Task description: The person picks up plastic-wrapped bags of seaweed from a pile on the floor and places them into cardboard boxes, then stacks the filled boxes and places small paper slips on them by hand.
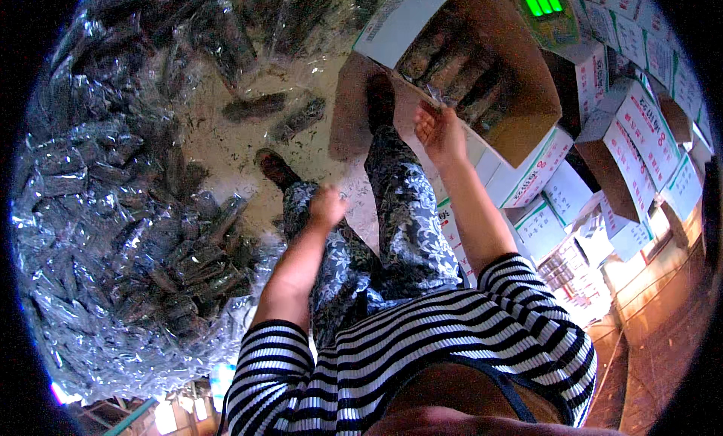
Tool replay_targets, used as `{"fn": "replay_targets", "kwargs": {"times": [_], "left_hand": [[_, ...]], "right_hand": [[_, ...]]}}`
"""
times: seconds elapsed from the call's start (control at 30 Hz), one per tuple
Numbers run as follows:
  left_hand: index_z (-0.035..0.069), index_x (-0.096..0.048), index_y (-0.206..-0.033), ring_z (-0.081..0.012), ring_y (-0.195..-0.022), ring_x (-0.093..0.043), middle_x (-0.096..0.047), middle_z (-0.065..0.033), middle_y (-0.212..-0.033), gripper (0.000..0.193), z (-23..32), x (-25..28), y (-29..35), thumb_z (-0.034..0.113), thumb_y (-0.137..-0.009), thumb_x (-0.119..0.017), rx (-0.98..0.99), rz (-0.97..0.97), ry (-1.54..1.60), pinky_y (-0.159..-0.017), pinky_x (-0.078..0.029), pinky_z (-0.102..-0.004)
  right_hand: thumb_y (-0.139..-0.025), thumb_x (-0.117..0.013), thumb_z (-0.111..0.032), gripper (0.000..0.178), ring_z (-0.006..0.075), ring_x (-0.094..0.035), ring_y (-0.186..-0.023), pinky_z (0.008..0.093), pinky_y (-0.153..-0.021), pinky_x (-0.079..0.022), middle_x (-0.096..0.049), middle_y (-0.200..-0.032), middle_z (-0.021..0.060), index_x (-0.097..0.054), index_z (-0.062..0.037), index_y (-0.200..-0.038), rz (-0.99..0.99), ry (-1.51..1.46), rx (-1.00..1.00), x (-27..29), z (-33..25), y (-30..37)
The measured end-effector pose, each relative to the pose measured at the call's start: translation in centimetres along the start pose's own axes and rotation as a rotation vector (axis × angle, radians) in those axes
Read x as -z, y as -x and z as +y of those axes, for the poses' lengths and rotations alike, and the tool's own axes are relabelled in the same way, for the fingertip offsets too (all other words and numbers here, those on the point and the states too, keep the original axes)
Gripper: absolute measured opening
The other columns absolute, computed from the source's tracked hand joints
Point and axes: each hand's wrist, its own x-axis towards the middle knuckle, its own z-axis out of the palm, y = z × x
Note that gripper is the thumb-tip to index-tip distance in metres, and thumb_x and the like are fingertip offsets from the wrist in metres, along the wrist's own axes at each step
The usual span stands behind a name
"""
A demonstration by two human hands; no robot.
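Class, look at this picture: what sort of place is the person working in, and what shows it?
Probably a packing area or warehouse: a heap of clear-wrapped dark packets on the floor, an open cardboard box being filled, and stacked white cartons beside it.

Bare floor (226,146) opens ahead of the feet, with two loose packets (275,112) lying on it. To the left, a big heap of clear-wrapped packets (113,210) banks up around the left hand (327,206), closing that side. The right hand (440,131) hangs at the lip of the open carton (520,112), whose mouth is free, dark packets already inside. Stacked white boxes (633,142) wall off the right.
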Motion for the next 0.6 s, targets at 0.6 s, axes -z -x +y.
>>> {"fn": "replay_targets", "kwargs": {"times": [0.6], "left_hand": [[0.006,-0.063,-0.111,-0.0298,-0.122,-0.046,-0.048,-0.0137,-0.132,0.037,-10.5,8.6,-14.5,0.023,-0.078,-0.07,0.007,-0.005,-0.217,-0.098,-0.041,-0.0412]], "right_hand": [[-0.083,-0.062,-0.009,0.017,0.0277,-0.065,-0.079,0.0334,-0.072,-0.05,-0.066,-0.087,0.0152,-0.064,-0.0024,-0.098,-0.17,1.407,0.446,4.8,10.4,9.1]]}}
